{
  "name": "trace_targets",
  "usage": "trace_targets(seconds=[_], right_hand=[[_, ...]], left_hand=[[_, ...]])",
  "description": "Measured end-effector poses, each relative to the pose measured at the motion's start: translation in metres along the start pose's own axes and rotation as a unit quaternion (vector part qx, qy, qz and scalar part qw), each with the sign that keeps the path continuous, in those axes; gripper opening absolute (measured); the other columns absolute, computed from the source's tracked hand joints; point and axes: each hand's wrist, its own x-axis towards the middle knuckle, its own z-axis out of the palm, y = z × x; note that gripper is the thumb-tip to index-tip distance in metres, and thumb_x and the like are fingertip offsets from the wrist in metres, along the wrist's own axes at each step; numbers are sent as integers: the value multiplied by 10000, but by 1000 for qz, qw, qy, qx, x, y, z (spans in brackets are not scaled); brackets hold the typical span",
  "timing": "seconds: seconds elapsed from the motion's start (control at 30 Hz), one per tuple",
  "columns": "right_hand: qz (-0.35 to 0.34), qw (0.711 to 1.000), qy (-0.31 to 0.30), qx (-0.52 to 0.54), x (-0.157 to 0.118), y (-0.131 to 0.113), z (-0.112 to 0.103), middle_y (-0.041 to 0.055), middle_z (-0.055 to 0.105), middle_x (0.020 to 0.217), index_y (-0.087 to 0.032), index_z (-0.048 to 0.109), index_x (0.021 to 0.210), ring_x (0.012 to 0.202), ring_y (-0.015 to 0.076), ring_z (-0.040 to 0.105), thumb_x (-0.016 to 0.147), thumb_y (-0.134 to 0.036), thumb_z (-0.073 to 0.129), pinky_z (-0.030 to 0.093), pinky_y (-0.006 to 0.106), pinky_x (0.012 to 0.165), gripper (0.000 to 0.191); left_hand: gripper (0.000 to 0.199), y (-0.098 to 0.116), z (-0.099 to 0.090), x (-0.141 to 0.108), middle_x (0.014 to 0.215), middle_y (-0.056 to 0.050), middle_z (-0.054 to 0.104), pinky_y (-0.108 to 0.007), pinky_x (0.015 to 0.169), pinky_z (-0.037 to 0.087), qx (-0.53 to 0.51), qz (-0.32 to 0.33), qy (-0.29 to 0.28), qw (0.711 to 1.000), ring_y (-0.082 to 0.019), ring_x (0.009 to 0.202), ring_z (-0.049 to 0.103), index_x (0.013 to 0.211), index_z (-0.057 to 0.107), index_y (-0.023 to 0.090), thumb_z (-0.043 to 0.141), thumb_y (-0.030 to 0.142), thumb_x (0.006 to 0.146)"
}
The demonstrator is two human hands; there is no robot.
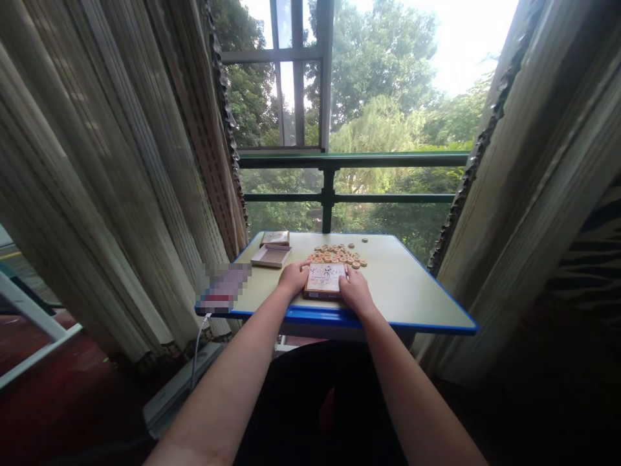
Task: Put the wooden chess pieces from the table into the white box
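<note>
At lower centre, left hand (pixel 294 278) and right hand (pixel 356 291) clasp a flat cream cardboard box (pixel 325 279) evenly from both sides, fingers pressed together.

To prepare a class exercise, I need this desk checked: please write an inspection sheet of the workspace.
surface: blue-edged table, pale top
job's things: printed box under both hands; wooden discs heaped just beyond it
clutter: cardboard tray, small box, pixelated item
grippers: left hand, right hand against the box's sides; grip unclear
cables: white cable hanging below the table's left corner
surroundings: curtains, green railing, trees
</note>
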Motion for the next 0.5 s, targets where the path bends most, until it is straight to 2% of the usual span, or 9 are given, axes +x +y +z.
trace_targets(seconds=[0.1, 0.17, 0.3, 0.5], right_hand=[[-15, 1000, 12, 3, -2, 0, 0, 159, 551, 1190, -91, 480, 1265, 1135, 239, 459, 874, -236, 303, 312, 309, 969, 453], [-25, 1000, 12, 2, -3, -2, 0, 153, 542, 1211, -83, 480, 1265, 1149, 231, 449, 874, -233, 308, 298, 294, 984, 453], [-29, 1000, 7, -10, -5, -6, 1, 185, 519, 1239, -38, 459, 1280, 1152, 258, 447, 863, -219, 336, 291, 318, 993, 470], [-47, 999, 9, -21, -7, -7, -1, 164, 486, 1298, -38, 442, 1293, 1207, 235, 411, 877, -199, 308, 266, 319, 1021, 466]], left_hand=[[356, -1, 2, 2, 883, -72, 704, -250, 707, 470, -12, 6, -2, 1000, -186, 787, 633, 1078, 658, 169, 455, 289, 811], [363, 0, 2, 2, 987, -74, 684, -256, 797, 463, -14, 15, 3, 1000, -192, 889, 619, 1115, 636, 177, 459, 281, 816], [379, 4, 1, 2, 1211, -73, 579, -274, 982, 371, 12, 53, 0, 999, -202, 1111, 520, 1166, 602, 182, 437, 265, 836], [366, 4, 4, 7, 1209, -96, 578, -305, 994, 364, 13, 66, -15, 998, -219, 1126, 510, 1123, 623, 145, 429, 267, 837]])
